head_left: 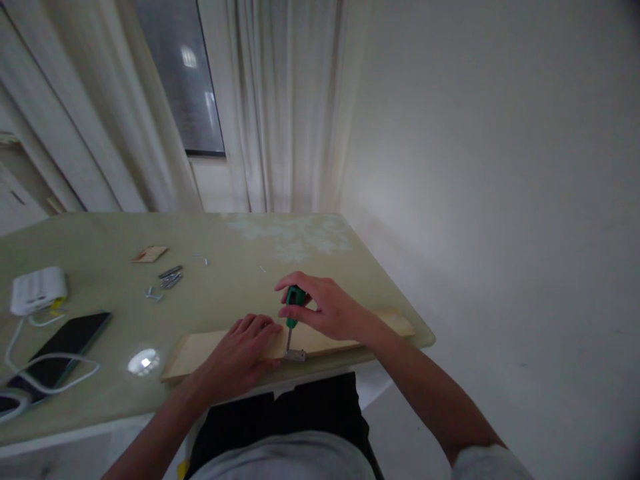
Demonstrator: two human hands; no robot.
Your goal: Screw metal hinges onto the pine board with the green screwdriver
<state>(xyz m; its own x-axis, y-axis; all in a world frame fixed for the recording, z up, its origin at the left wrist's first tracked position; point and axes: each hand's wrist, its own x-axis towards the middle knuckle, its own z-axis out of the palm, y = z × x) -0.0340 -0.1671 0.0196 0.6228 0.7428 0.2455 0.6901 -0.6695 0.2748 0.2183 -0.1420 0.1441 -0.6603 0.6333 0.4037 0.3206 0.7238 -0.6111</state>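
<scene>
My right hand (323,307) is closed around the green handle of a screwdriver (291,323), which stands nearly upright. Its shaft points down to a small metal hinge-like piece (295,356) at the near edge of a pale wooden board (195,348). My left hand (245,353) grips the board just left of the metal piece, its fingers over the top and its thumb by the near edge. The board lies lengthwise along the table's front edge. Whether a screw sits under the screwdriver tip is too small to tell.
On the green table (225,293) lie a cluster of metal hinge pieces (171,277), several screws (153,295) and a small wooden piece (150,254). At the left are a white box-shaped device (39,291), a white cable (60,357) and a dark phone (75,340). A wall stands right.
</scene>
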